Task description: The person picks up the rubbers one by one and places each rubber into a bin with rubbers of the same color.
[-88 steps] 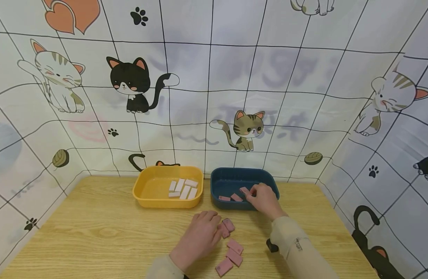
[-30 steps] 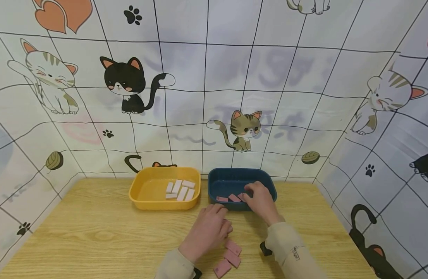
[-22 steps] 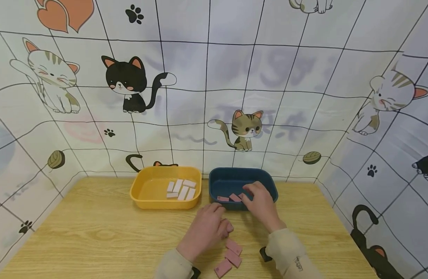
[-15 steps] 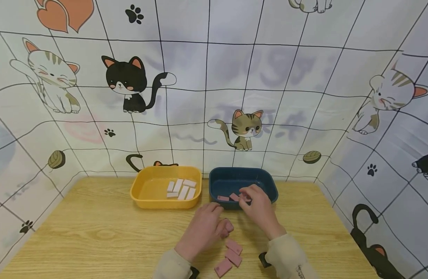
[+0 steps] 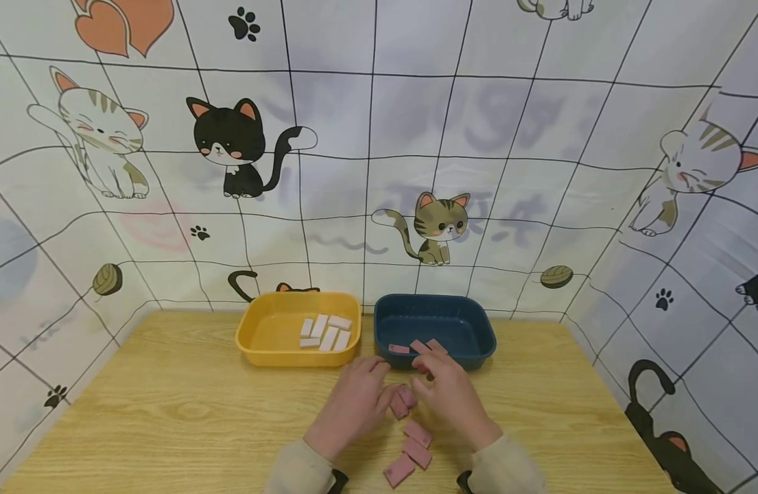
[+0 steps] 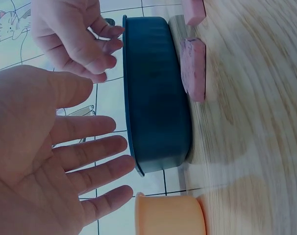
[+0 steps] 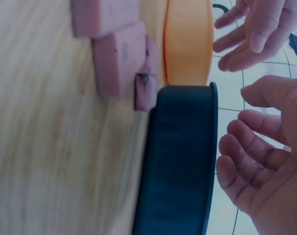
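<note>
My left hand [image 5: 352,401], fingers extended in the left wrist view, is just left of a pair of pink rectangular blocks [image 5: 399,405] on the table. On the other side of the pair is my right hand [image 5: 453,394], loosely bent and holding nothing, as the right wrist view shows. Its fingertips overlap the front wall of the dark blue bin [image 5: 433,302] in the head view. Inside that bin lie three pink blocks [image 5: 399,348]. Nearer to me, three more pink blocks [image 5: 418,453] form a slanting row. Dark marks show on some blocks.
A yellow bin [image 5: 261,350] stands left of the blue one, with several white blocks [image 5: 329,336] in it. Both bins sit at the back of the wooden table [image 5: 169,412], against a cat-patterned cloth [image 5: 335,192].
My right hand first held a pink block over the blue bin. It let the block go there and came back toward the pair on the table. My left hand shifted slightly, uncovering the pair.
</note>
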Demonstrator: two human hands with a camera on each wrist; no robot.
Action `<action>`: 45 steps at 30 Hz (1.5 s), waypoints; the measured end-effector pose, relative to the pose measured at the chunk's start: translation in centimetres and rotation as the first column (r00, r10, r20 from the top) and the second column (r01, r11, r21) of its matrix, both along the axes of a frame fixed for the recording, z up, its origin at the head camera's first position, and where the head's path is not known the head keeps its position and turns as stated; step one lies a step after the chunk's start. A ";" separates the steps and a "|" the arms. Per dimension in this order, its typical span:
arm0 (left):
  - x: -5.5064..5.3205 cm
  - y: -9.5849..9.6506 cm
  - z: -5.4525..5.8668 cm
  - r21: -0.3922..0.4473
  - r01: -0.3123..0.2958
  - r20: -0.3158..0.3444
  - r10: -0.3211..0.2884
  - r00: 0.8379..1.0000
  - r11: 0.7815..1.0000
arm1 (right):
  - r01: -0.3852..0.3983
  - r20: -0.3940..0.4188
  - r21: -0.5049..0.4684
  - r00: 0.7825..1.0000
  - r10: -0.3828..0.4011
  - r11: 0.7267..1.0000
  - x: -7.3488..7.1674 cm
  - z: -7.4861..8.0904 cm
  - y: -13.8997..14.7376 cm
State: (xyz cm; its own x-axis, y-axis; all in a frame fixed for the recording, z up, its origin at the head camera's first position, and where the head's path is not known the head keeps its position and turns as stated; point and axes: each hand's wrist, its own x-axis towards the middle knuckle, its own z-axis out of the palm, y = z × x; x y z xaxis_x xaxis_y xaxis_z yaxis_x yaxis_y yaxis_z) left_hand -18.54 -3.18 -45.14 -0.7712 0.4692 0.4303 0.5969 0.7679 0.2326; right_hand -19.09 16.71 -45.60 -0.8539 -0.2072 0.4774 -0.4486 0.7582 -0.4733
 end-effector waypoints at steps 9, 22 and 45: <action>0.1 -0.6 0.0 0.020 -0.008 0.030 0.007 1.000 1.000 | 0.014 -0.006 0.063 1.000 -0.014 0.998 0.9 -0.6 -0.4; 0.4 -1.5 -0.7 0.025 -0.027 0.018 0.027 0.999 0.999 | -0.017 0.145 0.134 0.989 -0.003 0.991 1.7 -1.9 -0.6; 0.7 -2.1 -1.3 0.006 -0.051 0.065 0.051 0.997 0.999 | -0.045 0.246 0.233 0.969 -0.015 0.971 2.0 -2.0 -1.4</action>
State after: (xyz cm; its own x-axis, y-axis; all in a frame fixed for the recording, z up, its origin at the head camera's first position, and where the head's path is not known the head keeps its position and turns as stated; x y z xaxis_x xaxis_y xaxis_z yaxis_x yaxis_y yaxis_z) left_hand -17.84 -5.24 -46.45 -0.8205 0.4252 0.3821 0.5404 0.7951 0.2755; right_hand -17.12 15.34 -47.56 -0.9341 -0.3020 0.1906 -0.3538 0.8553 -0.3786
